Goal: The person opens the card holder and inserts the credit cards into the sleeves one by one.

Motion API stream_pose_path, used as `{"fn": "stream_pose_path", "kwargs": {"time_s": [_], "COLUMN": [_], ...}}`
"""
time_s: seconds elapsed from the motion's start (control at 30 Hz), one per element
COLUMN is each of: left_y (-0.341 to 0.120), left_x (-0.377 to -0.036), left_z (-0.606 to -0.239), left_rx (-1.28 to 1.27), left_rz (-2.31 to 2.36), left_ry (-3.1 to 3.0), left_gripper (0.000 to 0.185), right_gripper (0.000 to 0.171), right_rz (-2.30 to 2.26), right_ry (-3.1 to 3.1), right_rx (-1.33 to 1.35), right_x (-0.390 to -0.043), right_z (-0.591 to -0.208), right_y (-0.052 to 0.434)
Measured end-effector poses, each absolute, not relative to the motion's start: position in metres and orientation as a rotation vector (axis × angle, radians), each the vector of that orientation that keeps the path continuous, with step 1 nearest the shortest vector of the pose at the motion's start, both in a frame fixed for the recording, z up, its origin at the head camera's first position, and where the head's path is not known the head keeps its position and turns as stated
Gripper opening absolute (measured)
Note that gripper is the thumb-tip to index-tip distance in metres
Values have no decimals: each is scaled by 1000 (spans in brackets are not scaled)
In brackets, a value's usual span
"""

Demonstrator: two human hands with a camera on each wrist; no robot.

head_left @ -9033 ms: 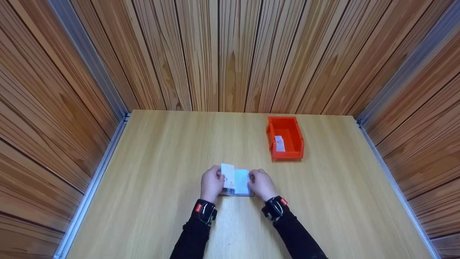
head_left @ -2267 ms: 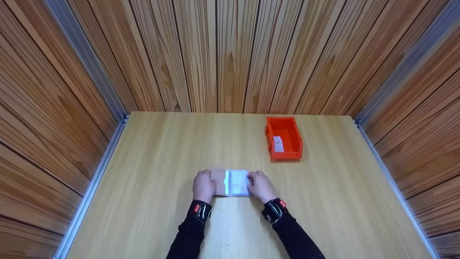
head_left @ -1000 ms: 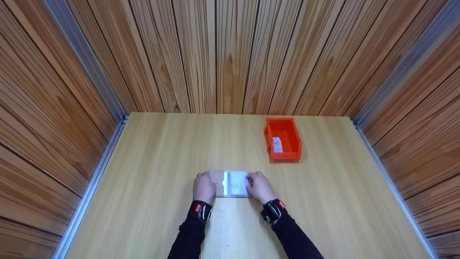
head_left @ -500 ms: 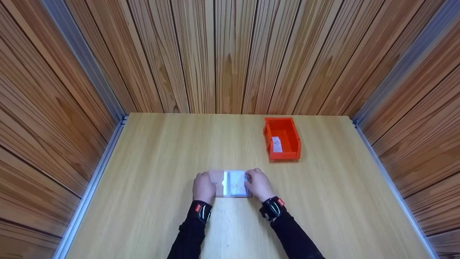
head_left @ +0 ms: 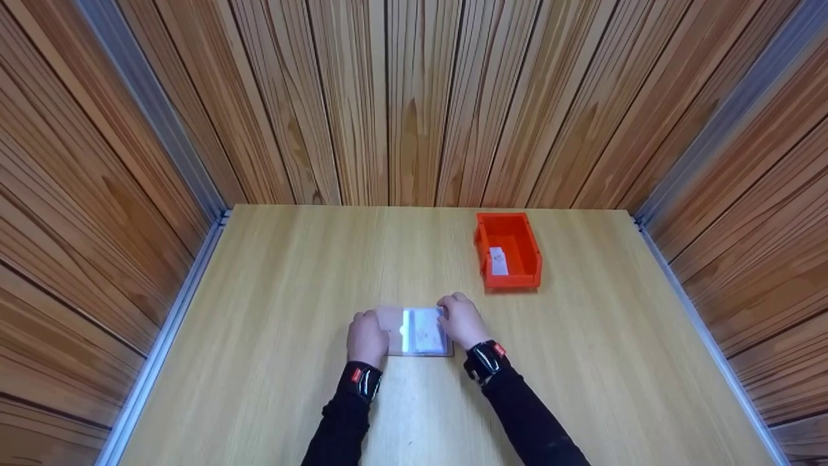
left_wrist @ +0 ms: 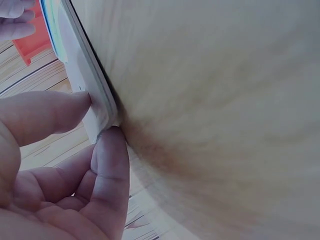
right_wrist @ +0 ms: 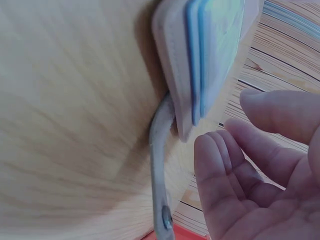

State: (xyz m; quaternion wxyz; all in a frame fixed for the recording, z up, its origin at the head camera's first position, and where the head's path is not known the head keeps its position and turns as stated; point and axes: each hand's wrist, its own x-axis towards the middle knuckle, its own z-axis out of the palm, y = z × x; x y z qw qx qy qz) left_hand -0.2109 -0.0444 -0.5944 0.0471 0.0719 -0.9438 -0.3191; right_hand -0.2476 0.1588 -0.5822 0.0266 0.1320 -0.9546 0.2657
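Right hand has slid up over the card holder's far right corner, fingers loose beside its cards, left hand pinching the left edge against the desk, where a slip could skew the holder.

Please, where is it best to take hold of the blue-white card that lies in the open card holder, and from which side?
Probably pinch the card by its right edge, coming from the right, where the right hand already is. In the right wrist view that edge sits exposed on the card holder, while the left hand pins the holder's left end.
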Motion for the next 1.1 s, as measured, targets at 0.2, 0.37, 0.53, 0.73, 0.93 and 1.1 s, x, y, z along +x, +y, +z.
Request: {"fn": "stream_pose_path", "kwargs": {"time_s": [0.2, 0.37, 0.53, 0.73, 0.93, 1.1], "left_y": [-43, -44, -45, -45, -45, -45], "left_x": [-210, -210, -210, -210, -211, -212], "left_z": [-595, -596, -594, -595, -597, -599], "left_rx": [210, 206, 206, 202, 209, 201], "left_rz": [-963, -957, -970, -974, -977, -972], "left_ry": [-2851, -2835, -2844, -2844, -2854, -2846], "left_gripper": [21, 24, 22, 22, 22, 21], "right_gripper": [20, 19, 18, 13, 10, 9], "right_rz": [794, 791, 767, 738, 723, 703], "right_ry": [-2916, -2897, -2894, -2914, -2948, -2973], "right_rx": [437, 459, 460, 458, 456, 443], "right_x": [-252, -255, -257, -258, -258, -258], "right_z": [-584, -586, -587, -590, -588, -588], "right_y": [156, 153, 152, 151, 150, 149]}}
